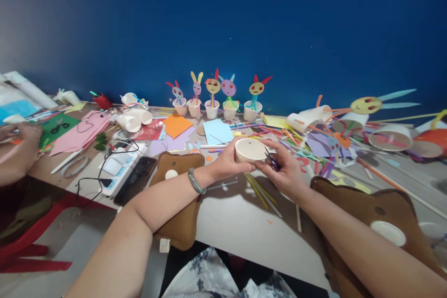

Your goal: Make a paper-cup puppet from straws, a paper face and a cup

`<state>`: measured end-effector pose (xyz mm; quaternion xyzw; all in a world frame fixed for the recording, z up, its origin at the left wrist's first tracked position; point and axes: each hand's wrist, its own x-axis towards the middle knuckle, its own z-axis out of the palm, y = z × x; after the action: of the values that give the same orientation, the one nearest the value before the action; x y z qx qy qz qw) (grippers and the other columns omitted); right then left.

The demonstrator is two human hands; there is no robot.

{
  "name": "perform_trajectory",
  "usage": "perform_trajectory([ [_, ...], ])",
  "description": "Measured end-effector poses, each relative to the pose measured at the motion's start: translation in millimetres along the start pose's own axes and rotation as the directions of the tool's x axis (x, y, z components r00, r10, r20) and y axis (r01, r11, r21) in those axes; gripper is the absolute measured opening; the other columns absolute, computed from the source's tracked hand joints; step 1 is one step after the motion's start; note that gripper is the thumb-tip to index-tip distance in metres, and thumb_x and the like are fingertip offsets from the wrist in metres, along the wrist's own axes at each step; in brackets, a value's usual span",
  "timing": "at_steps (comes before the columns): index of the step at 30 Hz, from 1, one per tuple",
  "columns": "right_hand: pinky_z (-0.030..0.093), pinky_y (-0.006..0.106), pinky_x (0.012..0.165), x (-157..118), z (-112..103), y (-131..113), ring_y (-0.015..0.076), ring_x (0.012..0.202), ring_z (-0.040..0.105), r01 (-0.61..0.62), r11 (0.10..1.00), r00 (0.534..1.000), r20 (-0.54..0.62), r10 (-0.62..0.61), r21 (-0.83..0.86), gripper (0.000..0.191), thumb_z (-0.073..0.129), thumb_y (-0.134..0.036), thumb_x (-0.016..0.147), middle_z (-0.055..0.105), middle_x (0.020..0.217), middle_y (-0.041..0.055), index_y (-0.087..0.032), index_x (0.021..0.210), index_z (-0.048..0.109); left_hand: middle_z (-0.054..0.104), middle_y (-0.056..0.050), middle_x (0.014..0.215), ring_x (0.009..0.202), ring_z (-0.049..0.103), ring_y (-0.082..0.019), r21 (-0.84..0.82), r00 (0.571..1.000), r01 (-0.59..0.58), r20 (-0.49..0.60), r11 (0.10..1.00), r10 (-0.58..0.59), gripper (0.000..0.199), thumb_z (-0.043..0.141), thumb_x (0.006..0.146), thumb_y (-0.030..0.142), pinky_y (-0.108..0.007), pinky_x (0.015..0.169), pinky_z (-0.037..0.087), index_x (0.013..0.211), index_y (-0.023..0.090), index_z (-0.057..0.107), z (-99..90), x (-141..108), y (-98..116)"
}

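A pale paper cup point(250, 149) is held over the front of the table, its round end with a small dark hole facing up toward me. My left hand point(228, 160), with a bangle at the wrist, is wrapped round the cup's left side. In my right hand point(284, 167) is a pair of small dark scissors point(273, 162), the pointed tip against the cup's right edge. Those fingers also steady the cup, and most of the handles is hidden. Below the hands lie thin yellow and white sticks point(260, 191).
Several cups with paper animal heads point(228, 87) stand along the blue wall. Brown cushions point(179, 214) flank my lap. To the left are a power strip point(124, 170), a phone point(136, 180) and coloured paper point(82, 132); another person's hand point(28, 135) works there. Tipped cups point(310, 118) lie right.
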<state>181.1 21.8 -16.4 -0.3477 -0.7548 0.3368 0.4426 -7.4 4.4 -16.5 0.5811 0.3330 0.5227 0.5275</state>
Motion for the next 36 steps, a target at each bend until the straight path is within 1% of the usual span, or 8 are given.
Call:
perform_trajectory([
  [3, 0.058, 0.034, 0.067, 0.4, -0.3, 1.5, 0.0205, 0.076, 0.07, 0.009, 1.0, 1.0, -0.009, -0.009, -0.005, 0.05, 0.07, -0.05, 0.086, 0.072, 0.109, 0.0094, -0.024, 0.127, 0.058, 0.06, -0.01, 0.122, 0.118, 0.057, -0.028, -0.015, 1.0, 0.003, 0.002, 1.0, -0.002, 0.072, 0.085, 0.063, 0.034, -0.042, 0.105, 0.043, 0.124, 0.019, 0.05, 0.5, 0.4, -1.5],
  [6, 0.058, 0.035, 0.068, 0.7, -0.4, 0.8, 0.0213, 0.076, 0.07, 0.006, 1.0, 1.0, 0.003, -0.006, 0.009, 0.049, 0.07, -0.049, 0.087, 0.073, 0.107, 0.0096, -0.024, 0.127, 0.058, 0.06, -0.009, 0.121, 0.117, 0.057, -0.027, -0.017, 1.0, 0.01, 0.008, 1.0, -0.01, 0.071, 0.085, 0.063, 0.033, -0.041, 0.105, 0.044, 0.124, 0.02, 0.05, 0.4, 0.3, -0.9],
  [10, 0.059, 0.036, 0.07, 1.0, 0.1, -1.4, 0.0217, 0.077, 0.07, -0.015, 1.0, 1.0, 0.017, 0.014, 0.023, 0.048, 0.07, -0.047, 0.087, 0.072, 0.11, 0.0098, -0.024, 0.127, 0.057, 0.059, -0.01, 0.12, 0.116, 0.057, -0.027, -0.025, 1.0, 0.011, 0.011, 1.0, -0.011, 0.069, 0.085, 0.063, 0.032, -0.041, 0.104, 0.044, 0.122, 0.018, 0.05, 0.4, 0.1, 0.8],
  [13, 0.059, 0.035, 0.07, 0.9, 0.3, -2.1, 0.0209, 0.077, 0.07, -0.008, 1.0, 1.0, 0.002, 0.008, 0.011, 0.048, 0.07, -0.047, 0.087, 0.071, 0.112, 0.0098, -0.024, 0.126, 0.058, 0.059, -0.01, 0.12, 0.116, 0.057, -0.027, -0.027, 1.0, 0.018, 0.005, 0.999, -0.018, 0.069, 0.084, 0.063, 0.031, -0.042, 0.105, 0.043, 0.122, 0.019, 0.049, 0.8, 0.2, 0.6],
  [19, 0.059, 0.035, 0.076, 0.7, 0.5, -1.5, 0.022, 0.083, 0.072, 0.004, 1.0, 1.0, -0.008, -0.004, -0.003, 0.047, 0.07, -0.047, 0.087, 0.07, 0.12, 0.0113, -0.024, 0.126, 0.058, 0.06, -0.009, 0.117, 0.114, 0.058, -0.026, -0.028, 1.0, 0.005, 0.001, 1.0, -0.005, 0.069, 0.085, 0.062, 0.03, -0.041, 0.104, 0.044, 0.121, 0.018, 0.051, 0.7, 1.0, -0.4],
  [26, 0.057, 0.034, 0.072, 0.7, 1.3, 2.5, 0.0205, 0.079, 0.07, 0.008, 1.0, 1.0, 0.008, -0.009, 0.024, 0.047, 0.07, -0.045, 0.087, 0.07, 0.115, 0.0107, -0.023, 0.127, 0.057, 0.061, -0.009, 0.118, 0.115, 0.058, -0.027, -0.03, 1.0, 0.0, 0.002, 1.0, 0.0, 0.069, 0.087, 0.062, 0.034, -0.041, 0.103, 0.044, 0.12, 0.018, 0.052, -0.4, 1.1, -3.4],
  [32, 0.058, 0.036, 0.072, 0.3, 1.0, 1.5, 0.0223, 0.083, 0.07, -0.005, 1.0, 1.0, 0.008, 0.005, 0.022, 0.046, 0.07, -0.043, 0.088, 0.069, 0.117, 0.0122, -0.022, 0.127, 0.057, 0.059, -0.008, 0.12, 0.116, 0.057, -0.026, -0.03, 1.0, 0.005, 0.024, 1.0, -0.004, 0.067, 0.085, 0.065, 0.031, -0.041, 0.104, 0.044, 0.122, 0.019, 0.051, -1.4, 0.4, -4.2],
  [36, 0.059, 0.037, 0.073, 0.3, 0.3, 1.1, 0.024, 0.087, 0.071, 0.001, 1.0, 1.0, 0.007, -0.001, 0.021, 0.045, 0.069, -0.042, 0.088, 0.069, 0.117, 0.0121, -0.023, 0.126, 0.057, 0.059, -0.009, 0.122, 0.118, 0.056, -0.027, -0.021, 1.0, -0.005, 0.024, 1.0, 0.005, 0.067, 0.084, 0.065, 0.028, -0.043, 0.106, 0.043, 0.122, 0.018, 0.05, -1.6, 0.6, -3.7],
])
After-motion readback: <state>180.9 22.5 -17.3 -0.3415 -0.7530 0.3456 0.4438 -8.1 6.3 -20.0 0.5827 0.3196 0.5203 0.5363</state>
